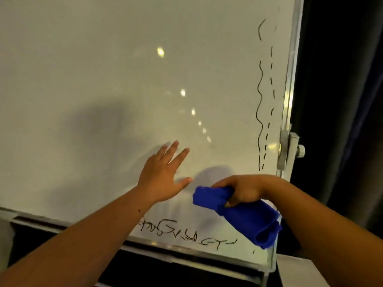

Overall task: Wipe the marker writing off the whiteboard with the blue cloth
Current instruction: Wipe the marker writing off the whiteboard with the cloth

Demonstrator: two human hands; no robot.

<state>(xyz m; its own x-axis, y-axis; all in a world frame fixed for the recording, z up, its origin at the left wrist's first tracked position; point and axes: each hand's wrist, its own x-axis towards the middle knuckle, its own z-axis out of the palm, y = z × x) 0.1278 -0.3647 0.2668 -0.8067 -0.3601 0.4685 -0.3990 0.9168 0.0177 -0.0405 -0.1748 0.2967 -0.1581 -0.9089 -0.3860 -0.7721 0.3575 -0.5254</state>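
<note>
Dim, warm light; row of glare spots on whiteboard; soft hand shadows; slight blur, edges curved.

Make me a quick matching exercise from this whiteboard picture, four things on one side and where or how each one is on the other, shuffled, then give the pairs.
Things:
1. left hand
2. blue cloth
3. wavy line
4. scribbled writing

States:
A. runs down near the board's right edge
B. bunched in the right hand
C. open, fingers spread against the whiteboard
D. along the board's bottom edge

Pairs: 1-C, 2-B, 3-A, 4-D
</note>
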